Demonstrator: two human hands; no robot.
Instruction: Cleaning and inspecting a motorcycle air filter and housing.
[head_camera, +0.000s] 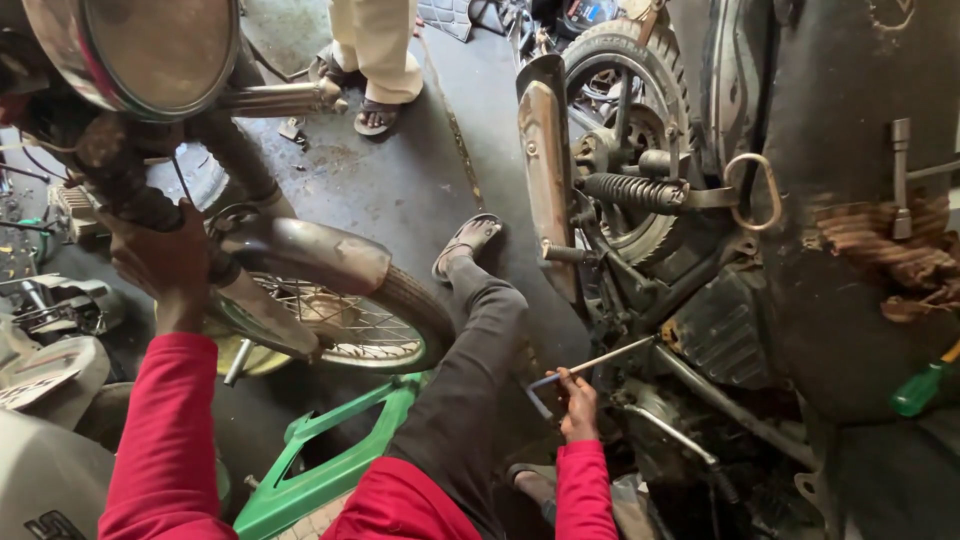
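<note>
I see a motorcycle repair workshop, not a home. Two motorcycles stand close on a stained, oily concrete floor (400, 190): one on the left with its spoked front wheel (345, 320) and chrome headlight (150, 45), one on the right showing exhaust pipe (545, 160), rear spring (630, 192) and bare engine parts. Loose parts lie at the left edge of the floor, and a green-handled screwdriver (922, 388) rests at the right.

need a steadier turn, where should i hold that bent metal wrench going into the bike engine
Grip the bent wrench at its short angled end, where the right hand already holds it, coming from below. That bend sticks out free of the motorcycle and gives leverage; the long shaft runs up into crowded parts.
</note>
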